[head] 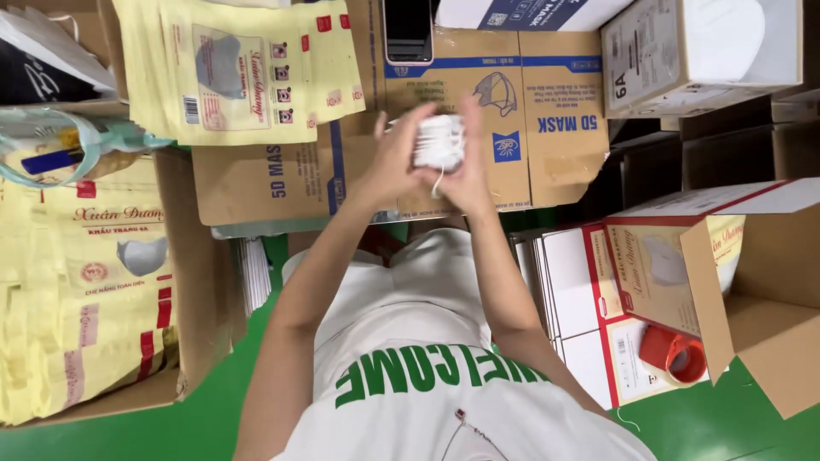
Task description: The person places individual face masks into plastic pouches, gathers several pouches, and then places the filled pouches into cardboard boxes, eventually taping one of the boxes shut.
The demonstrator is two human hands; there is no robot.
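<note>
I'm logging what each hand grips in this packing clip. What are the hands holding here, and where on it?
Both hands hold one stack of white face masks. The left hand and right hand press its opposite sides with the fingers; an ear loop dangles below.

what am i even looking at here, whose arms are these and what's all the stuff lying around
There is no machine here, only a person working with bare hands. The single picture comes from a camera worn on that person's head, looking down, so you see their own white shirt at the bottom and both arms reaching away from you.

The left hand and right hand together hold a small stack of white face masks, with fingers closed around it and a thin loop hanging below.

Under the hands lies a flattened brown carton. Yellow printed pouches are piled on the left, with more at the top. On the right are flat red and white box blanks, a red tape roll and an open cardboard box. A phone rests at the top edge. The surface is green.
</note>
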